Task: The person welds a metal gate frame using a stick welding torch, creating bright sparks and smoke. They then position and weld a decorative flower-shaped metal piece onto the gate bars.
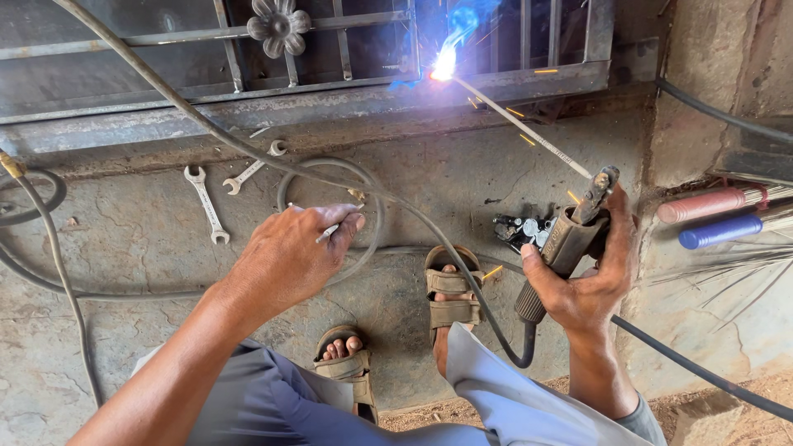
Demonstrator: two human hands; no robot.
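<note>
My right hand grips a welding electrode holder with a thick black cable hanging from its handle. A long thin welding rod runs up and left from its jaws to the lower bar of a grey metal window grille, where a bright blue-white arc burns and sparks fly. My left hand hovers over the concrete floor, fingers pinched on a short thin metal rod. Both of my sandalled feet show below the hands.
Two open-ended spanners lie on the concrete floor near the grille. Black cables loop across the floor on the left. Brooms with a red and a blue handle lie at the right by a concrete wall.
</note>
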